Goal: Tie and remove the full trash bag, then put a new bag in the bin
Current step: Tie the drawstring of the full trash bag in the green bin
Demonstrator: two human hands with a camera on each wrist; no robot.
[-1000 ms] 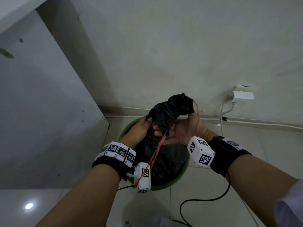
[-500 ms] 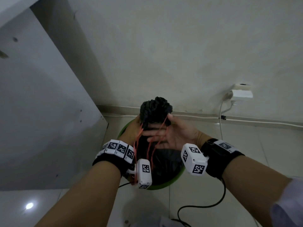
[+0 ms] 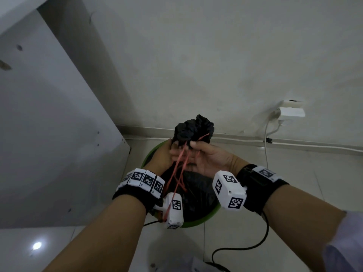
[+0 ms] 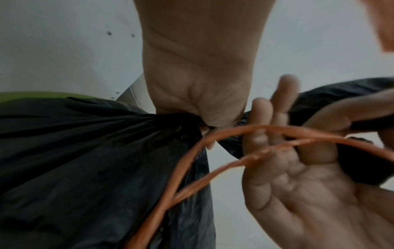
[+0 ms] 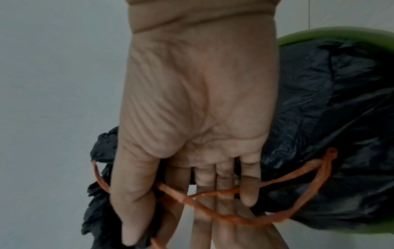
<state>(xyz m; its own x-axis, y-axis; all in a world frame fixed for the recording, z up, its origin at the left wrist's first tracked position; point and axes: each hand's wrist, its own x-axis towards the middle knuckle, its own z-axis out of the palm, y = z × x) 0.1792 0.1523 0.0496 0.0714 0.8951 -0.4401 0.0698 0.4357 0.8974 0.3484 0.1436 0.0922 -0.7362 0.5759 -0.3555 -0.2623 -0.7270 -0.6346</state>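
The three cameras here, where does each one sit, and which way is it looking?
Head: worn on the person's head, looking down at the green bin; both forearms, left hand and right hand show.
Left wrist: on the left wrist, looking along the palm at the gathered neck of the black trash bag; the right hand's fingers show too.
Right wrist: on the right wrist, looking along the palm and fingers.
All three share the bag and its orange drawstring.
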